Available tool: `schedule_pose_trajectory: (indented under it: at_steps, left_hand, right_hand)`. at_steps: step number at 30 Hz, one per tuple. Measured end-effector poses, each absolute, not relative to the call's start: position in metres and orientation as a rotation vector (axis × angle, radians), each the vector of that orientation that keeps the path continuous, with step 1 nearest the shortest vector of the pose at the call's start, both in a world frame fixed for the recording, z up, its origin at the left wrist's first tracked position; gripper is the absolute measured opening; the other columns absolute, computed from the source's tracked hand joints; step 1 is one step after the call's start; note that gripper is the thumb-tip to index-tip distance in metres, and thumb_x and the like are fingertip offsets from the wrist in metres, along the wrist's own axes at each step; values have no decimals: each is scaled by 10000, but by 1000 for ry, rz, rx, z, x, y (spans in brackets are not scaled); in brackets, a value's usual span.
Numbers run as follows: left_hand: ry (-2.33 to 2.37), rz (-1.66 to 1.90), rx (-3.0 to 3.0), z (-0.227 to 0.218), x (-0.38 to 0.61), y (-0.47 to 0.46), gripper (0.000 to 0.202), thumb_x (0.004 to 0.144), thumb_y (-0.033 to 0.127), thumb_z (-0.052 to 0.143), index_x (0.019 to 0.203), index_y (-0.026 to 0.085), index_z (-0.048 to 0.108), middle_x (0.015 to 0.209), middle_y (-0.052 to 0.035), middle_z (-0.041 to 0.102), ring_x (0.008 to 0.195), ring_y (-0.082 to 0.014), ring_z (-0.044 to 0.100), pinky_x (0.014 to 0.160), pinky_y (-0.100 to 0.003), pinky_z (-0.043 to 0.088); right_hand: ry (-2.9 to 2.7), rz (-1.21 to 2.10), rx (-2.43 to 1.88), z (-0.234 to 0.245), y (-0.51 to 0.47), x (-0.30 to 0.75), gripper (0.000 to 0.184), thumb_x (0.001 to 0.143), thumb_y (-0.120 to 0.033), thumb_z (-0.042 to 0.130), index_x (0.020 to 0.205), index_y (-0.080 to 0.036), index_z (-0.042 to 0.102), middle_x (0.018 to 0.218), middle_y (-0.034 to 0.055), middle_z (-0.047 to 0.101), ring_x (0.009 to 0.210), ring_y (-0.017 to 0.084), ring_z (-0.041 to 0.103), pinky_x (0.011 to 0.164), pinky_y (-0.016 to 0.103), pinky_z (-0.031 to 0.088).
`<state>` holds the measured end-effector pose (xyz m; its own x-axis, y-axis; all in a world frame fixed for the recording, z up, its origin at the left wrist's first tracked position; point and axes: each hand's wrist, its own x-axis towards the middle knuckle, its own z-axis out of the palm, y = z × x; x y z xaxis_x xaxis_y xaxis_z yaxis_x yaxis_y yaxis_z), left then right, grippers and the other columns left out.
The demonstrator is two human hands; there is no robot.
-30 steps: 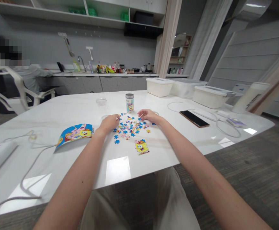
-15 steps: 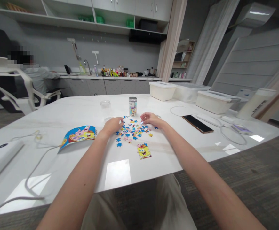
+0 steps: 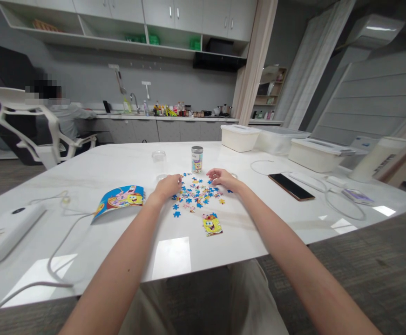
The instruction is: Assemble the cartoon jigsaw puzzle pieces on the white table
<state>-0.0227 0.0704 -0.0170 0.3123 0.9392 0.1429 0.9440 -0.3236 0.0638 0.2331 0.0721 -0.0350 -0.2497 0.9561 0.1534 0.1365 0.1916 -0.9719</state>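
Note:
Several small blue and multicoloured puzzle pieces (image 3: 198, 194) lie scattered on the white table (image 3: 126, 163). My left hand (image 3: 168, 186) rests at the left edge of the scatter with its fingers curled down onto the pieces. My right hand (image 3: 221, 177) lies at the right edge, fingers bent and touching pieces. What either hand holds is too small to make out. A joined yellow cartoon section (image 3: 212, 224) lies nearer me. A small puzzle jar (image 3: 197, 159) stands just behind the pieces. A cartoon reference picture (image 3: 119, 200) lies to the left.
A phone (image 3: 290, 186), white cables (image 3: 342, 204) and lidded white bins (image 3: 316, 154) occupy the right side. A white device (image 3: 3, 230) with a cable sits at the left. A clear lid (image 3: 159, 154) lies behind. Another person sits at a far counter beside a white chair (image 3: 31, 125).
The camera has tilted and shifted, so the scene sits lower and further right in view. Both hands stay at the edges of the pieces, with only slight finger movement.

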Motion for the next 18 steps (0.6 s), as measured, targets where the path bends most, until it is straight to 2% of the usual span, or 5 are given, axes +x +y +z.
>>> schedule_pose_trajectory:
  at_steps: [8, 18]
  left_hand:
    - [-1806, -256, -2505, -17, -22, 70, 293, 886, 276, 421, 1070, 231, 645, 1048, -90, 712, 999, -241, 651, 800, -315, 506]
    - [-1814, -252, -2512, -18, -22, 71, 284, 890, 296, 436, 1103, 199, 597, 1058, -106, 704, 1004, -237, 650, 808, -312, 497]
  right_hand:
    - [-1586, 1143, -1048, -33, 70, 231, 403, 486, -5, 595, 847, -175, 656, 789, -13, 590, 705, 111, 572, 574, 192, 452]
    - [-1564, 1159, -1041, -34, 72, 230, 334, 531, -61, 649, 845, -172, 637, 791, -6, 604, 702, 122, 614, 623, 229, 478]
